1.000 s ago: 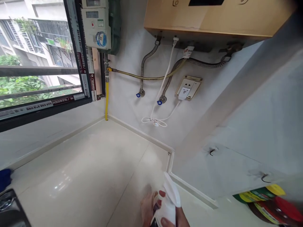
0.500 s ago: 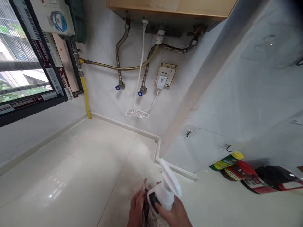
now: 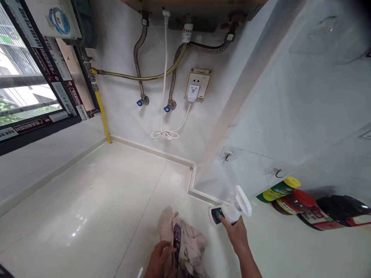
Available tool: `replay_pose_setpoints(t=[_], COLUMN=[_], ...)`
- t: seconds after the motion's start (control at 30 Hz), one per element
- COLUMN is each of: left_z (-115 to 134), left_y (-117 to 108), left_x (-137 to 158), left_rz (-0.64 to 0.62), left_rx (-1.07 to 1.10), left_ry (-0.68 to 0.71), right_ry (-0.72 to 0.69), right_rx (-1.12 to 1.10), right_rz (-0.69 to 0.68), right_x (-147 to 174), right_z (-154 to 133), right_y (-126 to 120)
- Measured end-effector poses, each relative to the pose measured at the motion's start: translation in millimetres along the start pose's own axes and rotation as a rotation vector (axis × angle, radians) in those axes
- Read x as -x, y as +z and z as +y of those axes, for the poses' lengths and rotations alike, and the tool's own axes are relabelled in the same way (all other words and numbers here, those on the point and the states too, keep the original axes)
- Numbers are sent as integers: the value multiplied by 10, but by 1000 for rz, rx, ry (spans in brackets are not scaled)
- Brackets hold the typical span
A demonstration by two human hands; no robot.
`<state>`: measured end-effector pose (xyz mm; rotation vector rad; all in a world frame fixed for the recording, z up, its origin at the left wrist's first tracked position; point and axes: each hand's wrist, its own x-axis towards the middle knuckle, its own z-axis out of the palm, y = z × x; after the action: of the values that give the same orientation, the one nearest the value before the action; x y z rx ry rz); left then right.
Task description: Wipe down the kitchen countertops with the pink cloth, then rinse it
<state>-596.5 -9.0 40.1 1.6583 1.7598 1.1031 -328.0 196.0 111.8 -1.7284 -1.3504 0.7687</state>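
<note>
A white spray bottle with a dark label is tilted in my right hand, whose fingers are wrapped round its body near the neck. Its trigger head points up and to the right. On the pale worktop lies a crumpled pink cloth with a dark lettered strip. My left hand grips the cloth's left side with bent fingers; part of that hand is hidden at the bottom edge.
Several condiment containers, including a red-lidded jar and a dark bottle, stand at the right. A low ledge edges the worktop. Behind are a socket, hoses, and a yellow pipe; a window stands left.
My right hand has moved the spray bottle to the right, away from the cloth and my left hand. More of the cloth shows now. The camera view has shifted slightly.
</note>
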Motion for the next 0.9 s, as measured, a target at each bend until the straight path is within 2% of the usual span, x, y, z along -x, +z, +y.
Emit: replay_pose_setpoints(t=[0.1,0.3,0.4,0.47,0.57,0.73,0.9], left_z=[-44,-142,-229,-260,-224,-94,-157], left_y=[53,154,195,227,264,260,249], left_x=[40,33,-8,-32,-68,-187,-285], left_rz=[8,-19,-84,-122,-102,-127,-128], left_rx=[-28,-35,-32,-47,-108,-179,-157], left_ry=[0,-26,-33,-68,-124,-149,-171], right_ry=[5,-38,-31,-13,11,14,-41], right_rx=[-69,-225,-239,-252,-277,-193,-152], right_rz=[-17,-141,-196,-209,-191,-157,-202], right_x=[-109,-202,-203,-186,-147,-105,22], right_z=[73,115,191,259,343,354,191], right_y=[13,96,107,107,110,141,316])
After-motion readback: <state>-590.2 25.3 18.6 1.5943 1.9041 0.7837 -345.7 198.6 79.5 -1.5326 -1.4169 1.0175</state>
